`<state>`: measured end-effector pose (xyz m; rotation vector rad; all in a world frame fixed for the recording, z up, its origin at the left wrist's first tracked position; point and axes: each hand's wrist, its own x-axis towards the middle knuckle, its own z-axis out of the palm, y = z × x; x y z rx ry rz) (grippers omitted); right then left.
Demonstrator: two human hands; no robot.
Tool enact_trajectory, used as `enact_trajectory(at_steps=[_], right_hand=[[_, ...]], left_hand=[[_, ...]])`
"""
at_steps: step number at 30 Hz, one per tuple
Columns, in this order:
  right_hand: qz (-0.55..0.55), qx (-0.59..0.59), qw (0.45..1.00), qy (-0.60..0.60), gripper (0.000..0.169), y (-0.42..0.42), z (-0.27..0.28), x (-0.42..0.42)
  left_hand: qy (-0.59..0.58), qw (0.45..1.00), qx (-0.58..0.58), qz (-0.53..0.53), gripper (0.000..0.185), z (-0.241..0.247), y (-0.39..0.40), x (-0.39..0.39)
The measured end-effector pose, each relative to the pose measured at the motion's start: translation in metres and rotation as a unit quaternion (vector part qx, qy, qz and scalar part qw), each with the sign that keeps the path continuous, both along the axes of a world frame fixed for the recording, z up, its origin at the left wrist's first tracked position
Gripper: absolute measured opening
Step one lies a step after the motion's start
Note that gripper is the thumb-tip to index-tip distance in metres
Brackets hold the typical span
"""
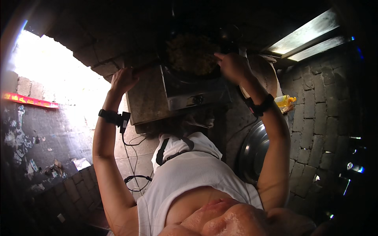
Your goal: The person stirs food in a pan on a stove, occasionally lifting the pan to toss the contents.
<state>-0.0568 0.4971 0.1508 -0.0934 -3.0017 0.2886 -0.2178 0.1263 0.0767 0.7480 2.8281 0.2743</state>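
Note:
A dark wok (189,77) rests on a steel gas stove (195,98) in front of me, with yellowish-brown food (192,54) spread inside it. My left hand (125,79) is closed around the end of the wok's dark handle (146,68), left of the stove. At the wok's right rim is my right hand (234,67), slightly blurred, one finger stretched toward the food. Deep shadow hides whether that hand holds a utensil.
Beside my right forearm are a round wooden board (264,73) and a yellow bottle (284,101). Below them stands a large metal basin (254,150). Cables (134,159) hang near my left side. A brick wall (313,118) rises at right.

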Motion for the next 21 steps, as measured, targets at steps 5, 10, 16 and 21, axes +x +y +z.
enact_trajectory(at_steps=[5, 10, 16, 21], right_hand=[[-0.008, 0.07, 0.997, -0.027, 0.03, 0.026, 0.026, 0.013], [0.029, 0.072, 0.997, -0.003, 0.03, 0.038, 0.039, 0.018], [0.042, 0.053, 0.998, 0.0, 0.03, 0.031, 0.047, -0.002], [0.042, 0.072, 0.997, -0.003, 0.03, 0.036, 0.014, -0.026]], left_hand=[[0.002, 1.0, -0.002, 0.003, 0.036, 0.003, -0.003, 0.005], [-0.012, 1.0, 0.004, 0.022, 0.035, 0.005, -0.001, 0.004], [-0.014, 0.999, 0.018, 0.028, 0.034, 0.006, -0.002, 0.006], [0.008, 1.0, 0.02, 0.018, 0.033, 0.006, -0.002, 0.007]])
